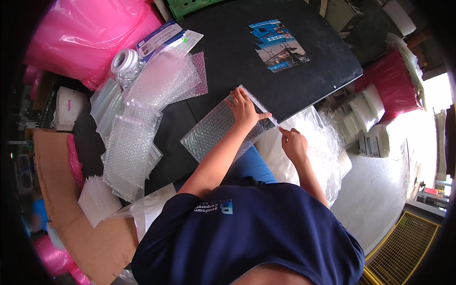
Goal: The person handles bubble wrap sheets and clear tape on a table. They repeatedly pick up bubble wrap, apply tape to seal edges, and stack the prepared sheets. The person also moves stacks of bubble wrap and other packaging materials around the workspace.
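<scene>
A clear bubble-wrap bag (206, 135) lies slanted across the near edge of the black table (218, 42), its lower part over my lap. Along its upper right edge runs a narrow white strip (257, 102). My left hand (243, 109) lies on the bag beside this strip, fingers stretched out and thumb spread toward the right corner. At that corner my right hand (293, 142) is closed, with the index finger and thumb pinching the strip's end. Its other fingers are curled in.
Bubble-wrap bags (128, 156) are piled at the left, with tape rolls (124, 61) and a blue-and-white box (160, 39) behind them. Blue printed cards (280, 47) lie at the far right of the table. Clear plastic sheeting (308, 147) hangs at my right. Cardboard (61, 180) stands left.
</scene>
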